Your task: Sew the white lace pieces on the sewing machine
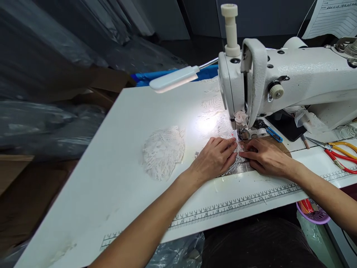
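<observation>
White lace fabric (237, 162) lies under the needle area of a white sewing machine (242, 93). My left hand (213, 158) rests flat on the lace just left of the presser foot (242, 134), its fingers stretched out. On the other side, my right hand (263, 156) has bent fingers, with thumb and forefinger closed at the lace's right edge. Part of the lace is hidden beneath both hands. A separate gathered lace bundle (163, 152) sits on the table, left of my left hand. More lace (213, 108) trails behind the needle area.
A lit lamp (174, 79) hangs over the white table (111, 178). A printed ruler strip (231, 205) follows the front edge. Right of the machine head are a blue-handled tool (275, 134), a dark phone (287, 124), scissors (338, 150) and, below the table, a purple basket (315, 216).
</observation>
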A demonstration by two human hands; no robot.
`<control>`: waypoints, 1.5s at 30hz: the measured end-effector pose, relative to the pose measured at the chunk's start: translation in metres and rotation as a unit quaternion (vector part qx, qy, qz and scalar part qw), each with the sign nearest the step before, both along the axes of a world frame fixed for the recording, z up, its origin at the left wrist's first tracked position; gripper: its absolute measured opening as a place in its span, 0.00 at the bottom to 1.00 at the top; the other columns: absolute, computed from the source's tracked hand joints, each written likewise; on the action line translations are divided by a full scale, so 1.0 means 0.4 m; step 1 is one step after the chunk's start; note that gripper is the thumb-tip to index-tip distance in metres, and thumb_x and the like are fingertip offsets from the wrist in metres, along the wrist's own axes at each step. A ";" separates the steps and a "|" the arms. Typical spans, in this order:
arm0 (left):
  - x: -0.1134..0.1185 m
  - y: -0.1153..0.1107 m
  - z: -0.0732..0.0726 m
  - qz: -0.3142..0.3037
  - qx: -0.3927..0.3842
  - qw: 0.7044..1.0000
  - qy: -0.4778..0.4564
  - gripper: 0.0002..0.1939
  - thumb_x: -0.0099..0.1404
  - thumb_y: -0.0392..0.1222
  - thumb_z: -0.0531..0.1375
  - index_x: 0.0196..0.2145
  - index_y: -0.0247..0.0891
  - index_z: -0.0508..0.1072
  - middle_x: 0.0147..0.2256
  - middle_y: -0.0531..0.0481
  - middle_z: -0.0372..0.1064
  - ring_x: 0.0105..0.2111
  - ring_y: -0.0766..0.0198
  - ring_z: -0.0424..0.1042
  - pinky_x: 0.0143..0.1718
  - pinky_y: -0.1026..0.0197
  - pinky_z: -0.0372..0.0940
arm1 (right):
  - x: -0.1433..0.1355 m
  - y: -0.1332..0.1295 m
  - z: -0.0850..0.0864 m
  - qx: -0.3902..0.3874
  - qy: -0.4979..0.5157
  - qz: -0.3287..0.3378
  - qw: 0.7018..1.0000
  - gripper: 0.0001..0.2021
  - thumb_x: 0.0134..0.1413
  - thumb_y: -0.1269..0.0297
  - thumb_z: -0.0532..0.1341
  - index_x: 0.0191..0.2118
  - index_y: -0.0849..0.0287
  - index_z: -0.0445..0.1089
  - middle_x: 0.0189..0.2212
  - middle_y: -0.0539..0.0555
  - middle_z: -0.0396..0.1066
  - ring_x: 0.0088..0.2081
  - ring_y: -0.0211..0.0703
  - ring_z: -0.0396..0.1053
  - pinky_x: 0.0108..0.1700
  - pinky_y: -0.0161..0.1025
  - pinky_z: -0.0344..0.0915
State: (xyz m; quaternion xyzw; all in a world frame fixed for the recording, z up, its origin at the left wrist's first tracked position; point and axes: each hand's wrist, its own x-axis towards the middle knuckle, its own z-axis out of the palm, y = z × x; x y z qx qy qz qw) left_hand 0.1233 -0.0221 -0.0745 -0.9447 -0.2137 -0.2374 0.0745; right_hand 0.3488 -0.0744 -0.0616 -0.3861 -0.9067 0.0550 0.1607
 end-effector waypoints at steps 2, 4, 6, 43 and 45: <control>0.000 0.000 0.000 0.002 0.005 1.000 0.003 0.14 0.73 0.38 0.51 0.49 0.34 0.74 0.48 0.39 0.74 0.40 0.55 0.72 0.38 0.51 0.68 | -0.001 -0.001 0.000 0.004 -0.005 -0.002 1.000 0.16 0.62 0.73 0.53 0.51 0.60 0.73 0.43 0.62 0.68 0.46 0.49 0.65 0.49 0.48 0.70; 0.001 0.001 0.001 0.003 0.006 1.000 0.006 0.14 0.74 0.39 0.51 0.49 0.33 0.73 0.49 0.39 0.74 0.40 0.55 0.72 0.38 0.51 0.68 | -0.002 -0.002 0.000 0.006 -0.009 -0.004 1.000 0.16 0.61 0.73 0.53 0.51 0.59 0.73 0.43 0.61 0.68 0.46 0.49 0.65 0.49 0.48 0.70; 0.001 0.000 0.005 0.003 0.008 1.000 0.010 0.15 0.74 0.39 0.50 0.49 0.32 0.74 0.48 0.38 0.74 0.40 0.55 0.72 0.39 0.51 0.68 | -0.003 -0.002 0.000 0.007 -0.013 -0.005 1.000 0.16 0.61 0.73 0.53 0.51 0.59 0.72 0.43 0.61 0.67 0.46 0.49 0.65 0.49 0.48 0.70; -0.006 0.042 -0.013 -0.026 -0.054 0.997 -0.047 0.16 0.74 0.40 0.51 0.51 0.31 0.74 0.52 0.40 0.74 0.50 0.53 0.74 0.47 0.50 0.71 | -0.043 -0.016 0.013 0.005 -0.069 -0.073 0.995 0.15 0.66 0.72 0.50 0.51 0.57 0.70 0.42 0.60 0.66 0.42 0.49 0.64 0.43 0.48 0.69; -0.006 0.042 -0.014 -0.027 -0.064 0.997 -0.045 0.16 0.74 0.39 0.51 0.52 0.33 0.73 0.53 0.41 0.73 0.51 0.53 0.74 0.49 0.49 0.71 | -0.044 -0.016 0.013 0.006 -0.068 -0.075 0.995 0.15 0.66 0.72 0.50 0.52 0.57 0.70 0.42 0.60 0.66 0.42 0.49 0.64 0.44 0.48 0.69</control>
